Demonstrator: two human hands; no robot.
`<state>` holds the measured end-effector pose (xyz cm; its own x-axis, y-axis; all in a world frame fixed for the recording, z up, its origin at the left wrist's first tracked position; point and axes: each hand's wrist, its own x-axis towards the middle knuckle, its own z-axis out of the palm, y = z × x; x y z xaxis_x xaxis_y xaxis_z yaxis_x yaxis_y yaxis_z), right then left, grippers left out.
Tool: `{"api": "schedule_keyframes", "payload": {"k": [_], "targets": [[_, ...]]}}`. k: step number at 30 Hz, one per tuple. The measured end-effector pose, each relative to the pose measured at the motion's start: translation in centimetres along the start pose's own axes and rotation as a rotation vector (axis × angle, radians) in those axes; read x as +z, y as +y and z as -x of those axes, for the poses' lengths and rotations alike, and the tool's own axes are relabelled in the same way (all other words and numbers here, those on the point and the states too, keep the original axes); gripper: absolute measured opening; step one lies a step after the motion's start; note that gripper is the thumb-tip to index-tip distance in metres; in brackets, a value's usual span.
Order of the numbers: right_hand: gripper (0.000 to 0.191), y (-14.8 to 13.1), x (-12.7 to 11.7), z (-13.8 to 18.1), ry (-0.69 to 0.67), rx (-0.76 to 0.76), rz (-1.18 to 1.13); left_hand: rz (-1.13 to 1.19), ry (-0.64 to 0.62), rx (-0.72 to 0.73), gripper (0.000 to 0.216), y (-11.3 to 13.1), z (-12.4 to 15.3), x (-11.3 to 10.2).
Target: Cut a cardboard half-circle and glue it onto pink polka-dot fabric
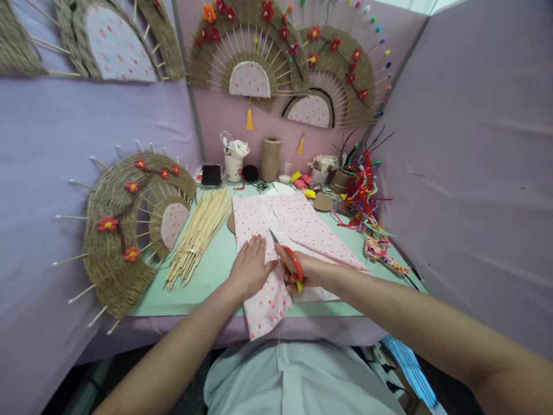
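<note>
Here, in the head view, I have both hands over the pale green table (203,282). My left hand (250,266) lies flat and released, fingers spread, pressing down on the one pink cotton cloth with red dots (302,227). The cloth lies across the middle of the table and its near end hangs over the front edge. My right hand (310,274) is clenched around the one pair of orange-handled metal scissors (294,262). Their blades point away from me, over the cloth and just beside my left fingertips.

To the left of the cloth lies one bundle of thin bamboo sticks (199,233). Beside it a half-round woven jute fan with six red flowers (125,242) leans against the lilac wall. I count four more such fans higher up: two on the left wall (116,40) and two on the back wall (254,52).

At the back of the table stand one spool of brown twine (271,158) and one white jug (234,161). A tangle of coloured pipe cleaners (363,193) lies at the right.
</note>
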<state>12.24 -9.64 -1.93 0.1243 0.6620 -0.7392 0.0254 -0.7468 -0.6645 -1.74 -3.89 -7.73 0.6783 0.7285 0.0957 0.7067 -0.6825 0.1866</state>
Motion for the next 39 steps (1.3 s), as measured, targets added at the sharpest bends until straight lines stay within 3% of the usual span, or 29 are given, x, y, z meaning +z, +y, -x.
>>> {"api": "schedule_keyframes", "payload": {"k": [10, 26, 39], "targets": [[0.066, -1.0, -0.5, -0.1, -0.123, 0.002, 0.002, -0.003, -0.012, 0.006, 0.067, -0.1, 0.0, 0.0], [0.059, -0.8, 0.0, -0.6, -0.021, -0.034, 0.006, -0.009, 0.019, 0.009, 0.066, -0.2, 0.0, 0.4], [0.066, -2.1, -0.3, -1.9, -0.085, 0.003, -0.018, -0.001, 0.034, 0.019, 0.068, -0.3, 0.0, 0.8]]}}
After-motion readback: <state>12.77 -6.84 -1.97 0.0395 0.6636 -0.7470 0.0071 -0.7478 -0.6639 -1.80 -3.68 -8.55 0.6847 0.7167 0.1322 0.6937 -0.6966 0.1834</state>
